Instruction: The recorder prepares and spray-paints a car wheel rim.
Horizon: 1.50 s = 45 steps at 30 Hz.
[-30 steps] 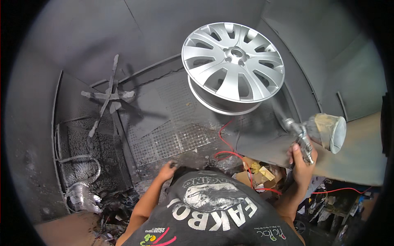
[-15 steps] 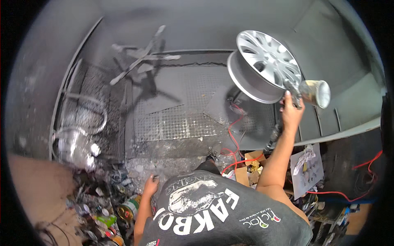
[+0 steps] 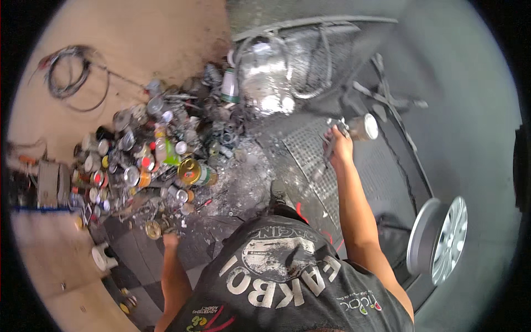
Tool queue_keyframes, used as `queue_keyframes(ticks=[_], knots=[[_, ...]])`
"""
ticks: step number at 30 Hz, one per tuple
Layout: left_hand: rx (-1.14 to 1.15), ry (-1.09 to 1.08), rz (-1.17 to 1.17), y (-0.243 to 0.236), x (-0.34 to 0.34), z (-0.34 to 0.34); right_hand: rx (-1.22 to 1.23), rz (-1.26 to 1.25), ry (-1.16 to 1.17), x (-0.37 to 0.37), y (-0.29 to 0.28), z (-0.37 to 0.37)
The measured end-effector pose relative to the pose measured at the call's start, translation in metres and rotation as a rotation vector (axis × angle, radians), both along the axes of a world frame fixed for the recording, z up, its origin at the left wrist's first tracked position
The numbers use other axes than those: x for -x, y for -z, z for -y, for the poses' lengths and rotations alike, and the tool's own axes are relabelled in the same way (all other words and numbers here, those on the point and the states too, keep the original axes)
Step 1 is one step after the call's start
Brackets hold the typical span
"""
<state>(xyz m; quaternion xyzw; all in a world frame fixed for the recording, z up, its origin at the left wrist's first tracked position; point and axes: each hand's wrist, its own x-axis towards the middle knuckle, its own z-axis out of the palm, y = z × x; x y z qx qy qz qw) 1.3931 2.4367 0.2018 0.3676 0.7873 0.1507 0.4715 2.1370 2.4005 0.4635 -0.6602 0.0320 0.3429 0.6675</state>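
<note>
My right hand grips a spray gun by its handle. The gun's cloudy cup with a pale round end sticks out to the right. At lower left my left hand looks closed but blurred, and what it may hold is hidden. Just past its fingers is a round jar; whether they touch I cannot tell. A silver alloy wheel with many spokes stands at the lower right, well apart from both hands.
Many paint cans and bottles crowd the left, among them a gold-topped can. At the top stands a shiny wrapped rounded object. A grey-coated stand lies beyond the gun. A coiled cable is at far left; a red hose runs near my foot.
My view has turned left, bringing the cans into the middle left and the wheel to the lower right. The spray gun has left the wheel, still in my right hand. My left hand reaches farther out left.
</note>
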Motion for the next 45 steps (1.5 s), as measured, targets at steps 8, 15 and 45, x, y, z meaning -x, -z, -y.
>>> queue_keyframes(ticks=[8,15,45], knots=[[-0.337,0.699,-0.068,-0.089,-0.048,0.231,-0.245,-0.266,-0.172,-0.036,0.014,-0.280],[-0.083,0.562,-0.055,-0.152,-0.150,0.256,-0.021,-0.162,-0.012,-0.020,0.019,-0.393],[0.118,1.166,0.694,-0.152,-0.567,0.183,0.949,-0.069,-0.832,-0.005,0.061,0.556]])
